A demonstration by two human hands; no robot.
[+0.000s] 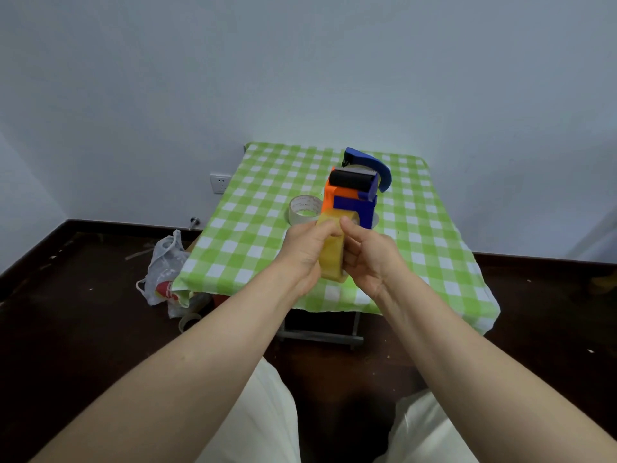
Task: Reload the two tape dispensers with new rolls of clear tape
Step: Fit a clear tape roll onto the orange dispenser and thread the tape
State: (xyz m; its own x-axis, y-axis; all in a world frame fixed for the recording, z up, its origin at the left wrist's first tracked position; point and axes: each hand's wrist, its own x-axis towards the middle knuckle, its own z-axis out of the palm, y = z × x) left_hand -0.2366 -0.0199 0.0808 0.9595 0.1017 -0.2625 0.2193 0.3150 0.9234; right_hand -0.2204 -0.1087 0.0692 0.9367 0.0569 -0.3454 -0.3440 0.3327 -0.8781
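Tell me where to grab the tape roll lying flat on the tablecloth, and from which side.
Pinch its wall from above at the left rim, thumb inside the core. The flat roll lies hole-up, so the ring is open to a top pinch, and the dispenser crowds its right side.

Soft, even light w/ a cool bluish cast on the wall (300, 61). Floor (66, 329) v. dark, little detail. Deep shadow under the surface (434, 245). Wide-angle bend at edges; pic slightly soft overall.
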